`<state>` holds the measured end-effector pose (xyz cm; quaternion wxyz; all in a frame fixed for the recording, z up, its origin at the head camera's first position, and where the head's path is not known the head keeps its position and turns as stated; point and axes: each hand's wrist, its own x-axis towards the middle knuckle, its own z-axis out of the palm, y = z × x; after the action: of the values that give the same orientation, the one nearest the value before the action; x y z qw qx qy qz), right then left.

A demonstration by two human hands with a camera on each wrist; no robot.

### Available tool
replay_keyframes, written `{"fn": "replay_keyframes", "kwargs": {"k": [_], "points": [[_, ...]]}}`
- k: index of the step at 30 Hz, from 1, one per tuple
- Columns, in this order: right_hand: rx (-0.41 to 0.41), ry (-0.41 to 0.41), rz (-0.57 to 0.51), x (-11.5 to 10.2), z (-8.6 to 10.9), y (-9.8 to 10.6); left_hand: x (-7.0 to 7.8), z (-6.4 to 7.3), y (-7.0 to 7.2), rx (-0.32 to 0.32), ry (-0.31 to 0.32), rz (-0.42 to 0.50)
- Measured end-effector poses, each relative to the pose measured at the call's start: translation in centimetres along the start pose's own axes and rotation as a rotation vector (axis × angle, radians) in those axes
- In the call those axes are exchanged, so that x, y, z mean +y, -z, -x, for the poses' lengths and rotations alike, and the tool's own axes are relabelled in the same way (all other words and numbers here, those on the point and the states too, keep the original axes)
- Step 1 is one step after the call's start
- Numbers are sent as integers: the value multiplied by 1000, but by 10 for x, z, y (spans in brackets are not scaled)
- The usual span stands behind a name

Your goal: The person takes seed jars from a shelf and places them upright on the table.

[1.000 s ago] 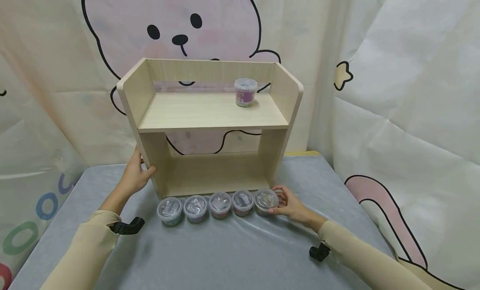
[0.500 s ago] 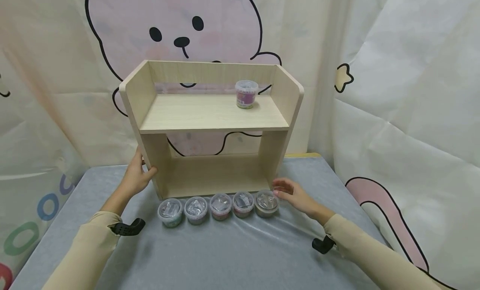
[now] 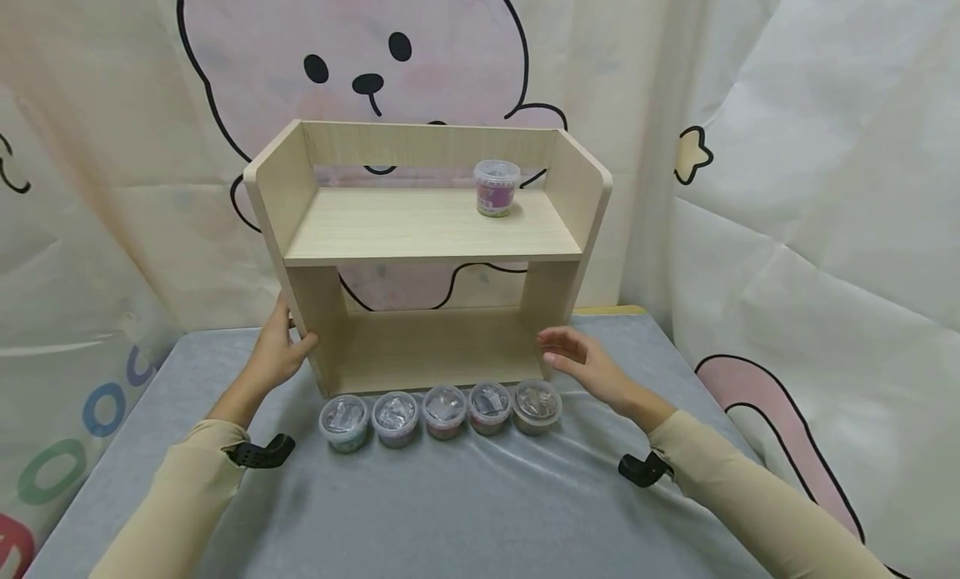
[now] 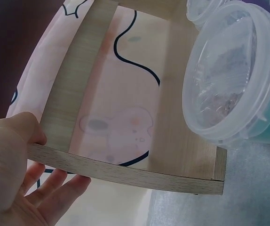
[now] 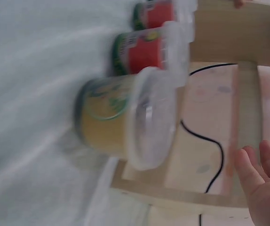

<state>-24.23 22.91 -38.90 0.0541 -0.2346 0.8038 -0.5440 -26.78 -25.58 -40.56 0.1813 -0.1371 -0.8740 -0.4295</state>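
Note:
A pale wooden two-tier shelf stands on the cloth. My left hand grips its left side panel; in the left wrist view the thumb and fingers lie on opposite sides of the panel edge. Several lidded clear plastic tubs stand in a row before the shelf, from the leftmost tub to the rightmost tub, which shows yellowish in the right wrist view. Another tub with a purple label sits on the upper tier, right of middle. My right hand hovers by the lower right side panel, fingers loosely bent, holding nothing.
Grey-blue cloth covers the table, reaching in front of the tubs. A printed curtain hangs close behind the shelf. Further curtain flanks the table on the right. Black wrist straps show on both forearms.
My right hand has let go of the rightmost tub and moved up to beside the shelf's right side panel. My left hand keeps its grip on the left panel.

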Motion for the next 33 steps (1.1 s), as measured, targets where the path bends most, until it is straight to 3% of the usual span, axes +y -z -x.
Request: {"fn": "replay_keyframes", "kwargs": {"k": [9,17,25,33], "points": [[-13,57,-37,-35,-11,1,-1,0,2,-30,52,-18],[-23,119,-55,-66,-24,2,-1,1,3,-32,44,-16],[21,233,-91,-97,-39,2,0,0,3,-28,18,-16],[55,220,-85,-123,-53,7,0,0,2,-39,31,-21]]}}
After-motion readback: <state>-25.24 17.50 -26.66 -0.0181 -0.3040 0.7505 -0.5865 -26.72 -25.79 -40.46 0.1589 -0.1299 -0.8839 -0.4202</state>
